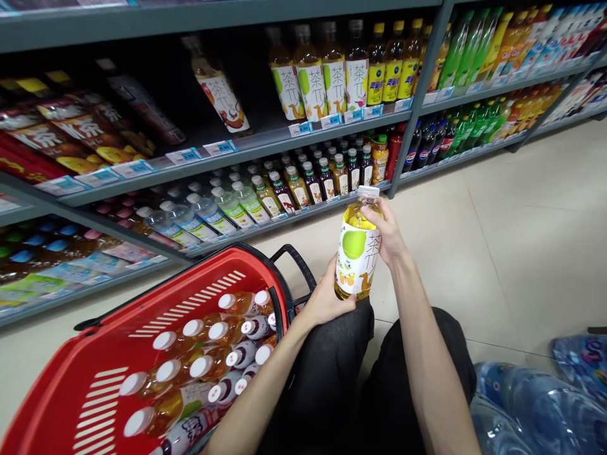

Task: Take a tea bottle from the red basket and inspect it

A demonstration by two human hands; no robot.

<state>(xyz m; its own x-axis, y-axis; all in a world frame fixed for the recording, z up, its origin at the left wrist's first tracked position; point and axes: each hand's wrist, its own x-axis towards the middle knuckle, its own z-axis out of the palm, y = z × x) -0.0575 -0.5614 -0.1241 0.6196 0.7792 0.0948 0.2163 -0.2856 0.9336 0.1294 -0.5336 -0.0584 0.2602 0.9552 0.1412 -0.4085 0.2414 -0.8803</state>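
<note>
Head view: both hands grip a tea bottle (356, 249), left hand (326, 298) cupping its base, right hand (386, 235) round its neck, above the knees; the red basket (95, 373) of like bottles sits left, seemingly mid-transfer.

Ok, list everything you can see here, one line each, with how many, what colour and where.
Held tea bottle: one, yellow drink, white label with green apple, white cap, upright between both hands.
Basket: one, red with black handle, lower left on the floor.
Bottles in basket: many, amber with white caps, lying packed together.
Shelves: grey, several tiers, across the top.
Shelf tea bottles: a row, amber, white labels, upper tier.
Small bottles: many, mixed colours, lower tier.
Water pack: blue wrapped bottles, lower right.
Floor: beige tiles.
Left hand: grips the bottle's base.
Right hand: grips its neck.
</note>
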